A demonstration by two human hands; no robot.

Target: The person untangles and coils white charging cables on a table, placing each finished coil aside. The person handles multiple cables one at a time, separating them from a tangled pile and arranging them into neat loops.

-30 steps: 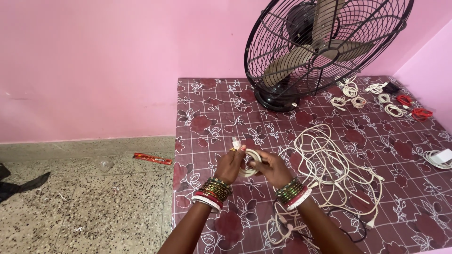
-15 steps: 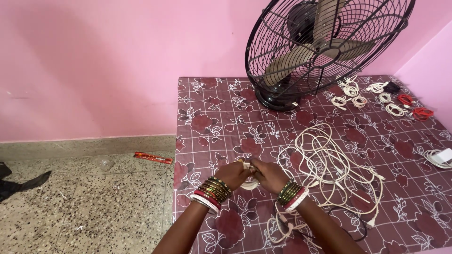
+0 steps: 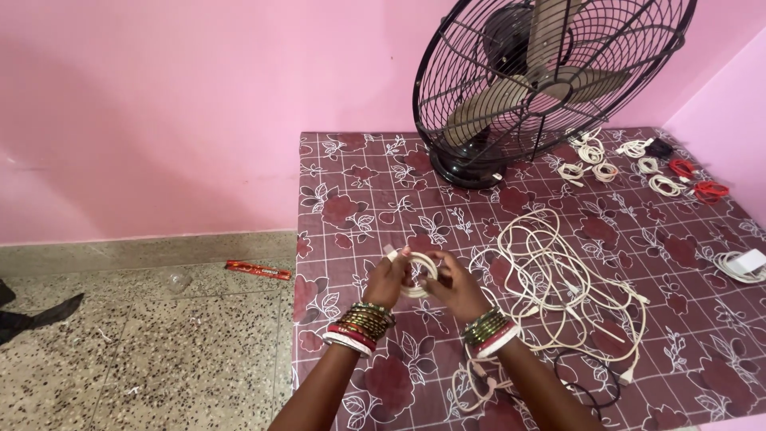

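A dark wire-caged fan [image 3: 550, 80] stands at the back of a maroon floral cloth [image 3: 359, 199], with a loose tangle of cream cables [image 3: 558, 279] spread right of the hands. The left hand [image 3: 388, 281] and right hand [image 3: 455, 287] curl their fingers closed round a small coiled white cable [image 3: 419, 275], held just above the cloth, its plug end poking up left

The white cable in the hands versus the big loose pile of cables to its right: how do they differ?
The white cable is wound into one small tight coil; the loose pile sprawls in wide tangled loops. The coil is held off the cloth between the left hand and right hand; the pile lies flat on the floral cloth, untouched. The coil is one cable, the pile looks like several. Both are whitish.
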